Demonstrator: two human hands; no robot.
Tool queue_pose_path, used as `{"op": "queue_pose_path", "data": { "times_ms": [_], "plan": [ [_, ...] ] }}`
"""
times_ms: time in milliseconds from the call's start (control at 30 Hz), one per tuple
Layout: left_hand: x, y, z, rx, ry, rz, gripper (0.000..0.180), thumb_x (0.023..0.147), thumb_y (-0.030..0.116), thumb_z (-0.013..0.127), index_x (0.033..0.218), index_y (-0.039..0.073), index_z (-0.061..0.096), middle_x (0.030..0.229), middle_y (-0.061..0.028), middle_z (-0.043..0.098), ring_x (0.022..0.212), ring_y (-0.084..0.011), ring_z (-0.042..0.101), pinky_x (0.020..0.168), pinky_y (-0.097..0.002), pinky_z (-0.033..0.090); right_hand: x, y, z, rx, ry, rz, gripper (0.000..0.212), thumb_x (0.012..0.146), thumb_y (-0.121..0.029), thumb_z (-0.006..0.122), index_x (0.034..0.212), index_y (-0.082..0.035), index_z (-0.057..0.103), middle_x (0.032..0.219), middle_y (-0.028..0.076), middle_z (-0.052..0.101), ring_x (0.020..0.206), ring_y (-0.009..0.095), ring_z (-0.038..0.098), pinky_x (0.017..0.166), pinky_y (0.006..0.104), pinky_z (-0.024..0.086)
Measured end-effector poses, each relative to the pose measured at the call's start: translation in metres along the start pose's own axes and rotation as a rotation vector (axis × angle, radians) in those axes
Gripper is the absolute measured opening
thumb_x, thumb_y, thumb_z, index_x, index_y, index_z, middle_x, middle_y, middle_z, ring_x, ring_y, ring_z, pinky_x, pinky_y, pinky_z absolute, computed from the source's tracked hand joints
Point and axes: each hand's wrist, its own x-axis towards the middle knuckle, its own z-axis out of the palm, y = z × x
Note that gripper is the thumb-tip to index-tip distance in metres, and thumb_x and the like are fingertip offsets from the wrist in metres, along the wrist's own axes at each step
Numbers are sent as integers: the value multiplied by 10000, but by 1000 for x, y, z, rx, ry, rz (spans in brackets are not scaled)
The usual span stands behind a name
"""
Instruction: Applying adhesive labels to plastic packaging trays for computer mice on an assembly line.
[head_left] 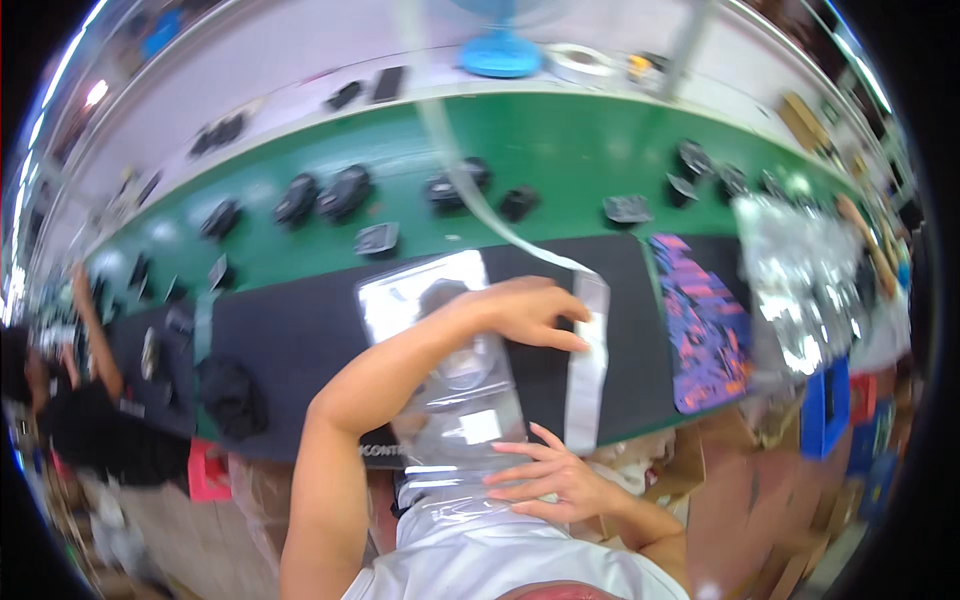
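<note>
- Well, from where I stand, the left hand (535, 312) reaches across the body, half-curled, thumb and forefinger apart, fingertips at the edge of a white strip (585, 400); whether they truly pinch it, I can't tell.
- The right hand (555, 485) is open with fingers spread, laid on the near end of a clear plastic bag (440, 440) at the person's front, probably to keep it flat and from sliding.
- That bag reaches from the lap onto a black mat (290, 340), passing under the left forearm; the strip lies just right of it, its upper end looping down from overhead, presumably so it's within easy reach.
- On the bag sits a small white label (480, 427), too blurred for me to read; pale lettering on the mat's near edge is partly covered. I make out no brand.
- Right of the mat lies a purple-and-orange patterned mat (700, 325), then a heap of shiny clear bags (800, 285).
- Beyond, on the green worktop (560, 140), dark rounded items (345, 192) stand loosely spaced, perhaps to be picked up singly.
- Farther back are a blue fan base (500, 56) and a tape roll (582, 65); off left, a co-worker's arm (97, 335) is raised.
</note>
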Motion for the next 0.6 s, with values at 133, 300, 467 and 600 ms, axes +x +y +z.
{"op": "queue_pose_path", "data": {
  "times_ms": [133,300,467,600],
  "plan": [
    [15,-2,9,6,4,92,603,856,487,665,1193,-12,641,1079,-182,708,968,-333,686,816,-420,527,10,-8,-23,183,-131,128,306,870,-244,693,1172,-219,735,1300,-10,648,1322,291,492,1121,625,187],
    [19,-11,17,5,60,146,578,837,497,685,1137,4,678,1083,-139,721,1014,-325,676,869,-410,522,7,-2,-15,279,54,197,249,794,-130,711,1032,-162,778,1082,9,738,1092,201,643,1088,507,288],
    [35,-26,28,3,57,126,570,825,504,696,1116,15,691,1055,-114,735,1010,-309,684,867,-404,530,29,-6,-9,1,90,-44,145,719,-81,726,835,-163,754,889,-61,755,897,135,695,987,380,397],
    [33,-21,25,-1,101,117,545,825,503,698,1093,28,703,1039,-114,739,973,-298,697,842,-394,538,42,11,15,-290,495,0,235,656,-37,733,882,-92,702,1099,105,679,1120,313,606,971,447,420]
  ]
}}
